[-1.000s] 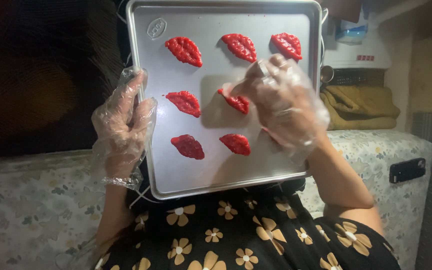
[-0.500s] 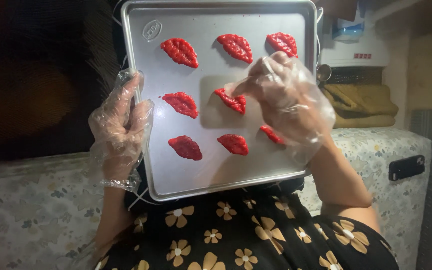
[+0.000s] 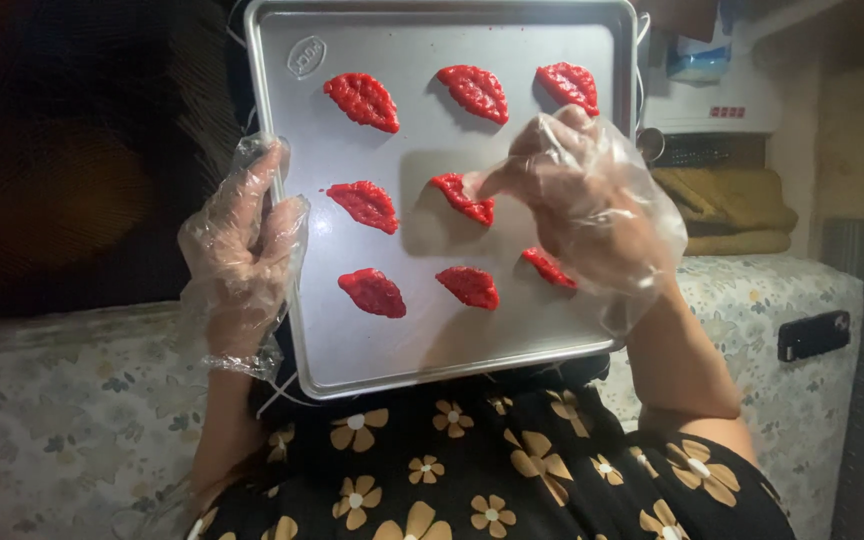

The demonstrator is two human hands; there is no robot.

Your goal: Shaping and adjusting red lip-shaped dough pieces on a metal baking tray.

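The baking tray (image 3: pixel 422 330) is bare metal, a smooth satin grey with a soft sheen and a small embossed oval in its far left corner. The red dough pieces (image 3: pixel 363 101) on it look moist and glossy, their tops ridged. Both the left hand (image 3: pixel 242 250) and the right hand (image 3: pixel 592 220) wear thin, clear plastic gloves, crinkled and shiny. The dress (image 3: pixel 492 470) is matt black cloth with printed flowers. The surface (image 3: pixel 42 420) under it is matt floral fabric.

Bright overhead glare on the metal tray (image 3: pixel 422 330), dim surroundings, dark blurry left edge.
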